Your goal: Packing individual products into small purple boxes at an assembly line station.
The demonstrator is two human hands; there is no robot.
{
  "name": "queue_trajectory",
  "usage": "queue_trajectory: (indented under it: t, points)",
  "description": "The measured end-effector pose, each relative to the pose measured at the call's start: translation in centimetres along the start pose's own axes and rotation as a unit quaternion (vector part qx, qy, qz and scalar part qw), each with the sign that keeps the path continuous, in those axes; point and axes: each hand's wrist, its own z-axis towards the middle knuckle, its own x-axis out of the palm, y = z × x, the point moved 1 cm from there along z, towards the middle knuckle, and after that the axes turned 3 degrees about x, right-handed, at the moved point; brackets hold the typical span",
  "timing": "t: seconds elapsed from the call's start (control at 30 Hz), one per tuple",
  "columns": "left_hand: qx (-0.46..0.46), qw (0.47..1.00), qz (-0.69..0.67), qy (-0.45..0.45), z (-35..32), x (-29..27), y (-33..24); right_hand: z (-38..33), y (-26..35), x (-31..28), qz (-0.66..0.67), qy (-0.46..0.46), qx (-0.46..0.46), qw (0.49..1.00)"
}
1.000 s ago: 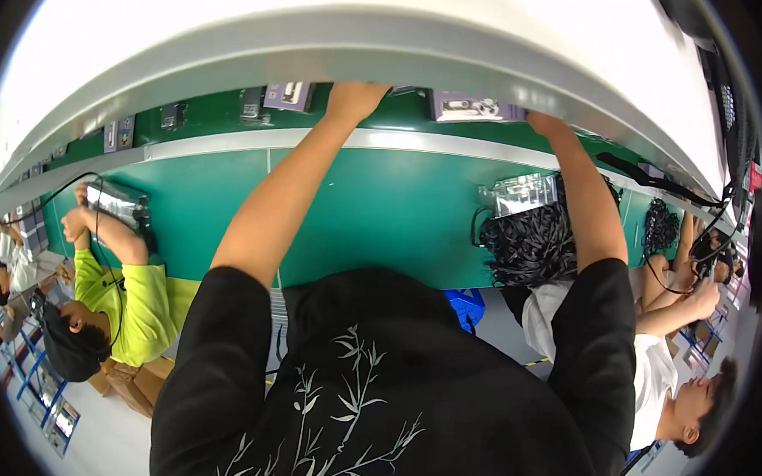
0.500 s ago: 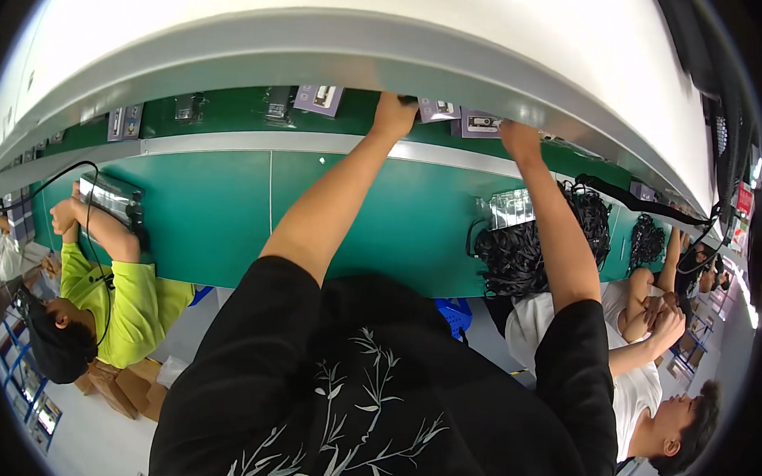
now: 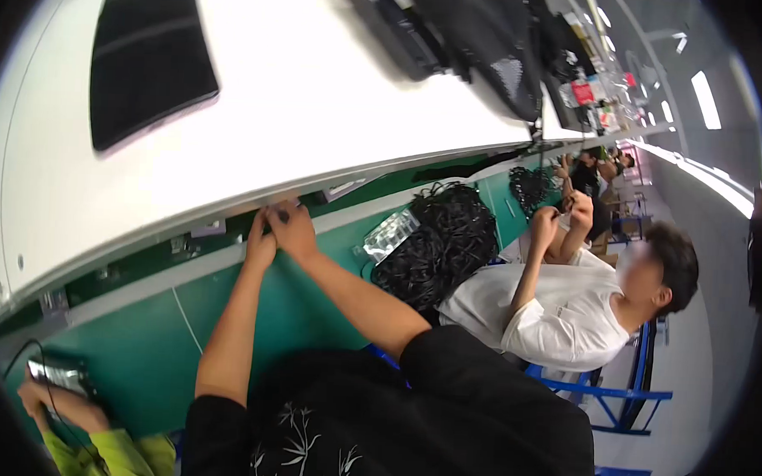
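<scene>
My left hand (image 3: 261, 243) and my right hand (image 3: 294, 231) are close together at the front edge of the green bench, just under the lip of the white shelf. A small dark thing (image 3: 282, 216) shows at the fingers of my right hand; its kind is too small to tell. My left fingers are curled beside it, and what they hold, if anything, is hidden. A purple box (image 3: 209, 228) lies under the shelf left of my hands, and another purple box (image 3: 344, 189) lies to their right. Small clear-wrapped black items (image 3: 179, 244) are nearby.
The white shelf (image 3: 259, 105) overhangs the bench and carries a black flat panel (image 3: 155, 62) and a black bag (image 3: 483, 38). A heap of black cables (image 3: 449, 241) and a silvery clear pack (image 3: 390, 236) lie right. Co-workers sit on both sides, one in a white shirt (image 3: 557, 305).
The view has swung to the right and up. My right hand has left the purple boxes on the right and come together with my left hand.
</scene>
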Motion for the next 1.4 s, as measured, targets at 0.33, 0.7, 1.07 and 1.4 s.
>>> queue_trajectory:
  t: [0.33, 0.7, 1.07, 1.4]
  points:
    - [-0.036, 0.988, 0.149, -0.011, -5.4, -5.1, 0.1, 4.6, -1.4, 0.4, -0.17, -0.066, -0.049, 0.982]
    - [-0.039, 0.98, 0.181, -0.073, -18.2, -8.6, -11.0, -19.2, 2.3, -3.5, 0.18, 0.339, -0.052, 0.922]
    - [0.051, 0.722, 0.677, -0.137, -32.6, -22.7, -10.8, -7.0, 11.9, 4.9, -0.031, 0.264, -0.267, 0.926]
    - [0.016, 0.721, 0.675, -0.155, -34.8, -25.7, -8.5, 6.2, 17.3, 15.5, -0.454, 0.211, -0.729, 0.466]
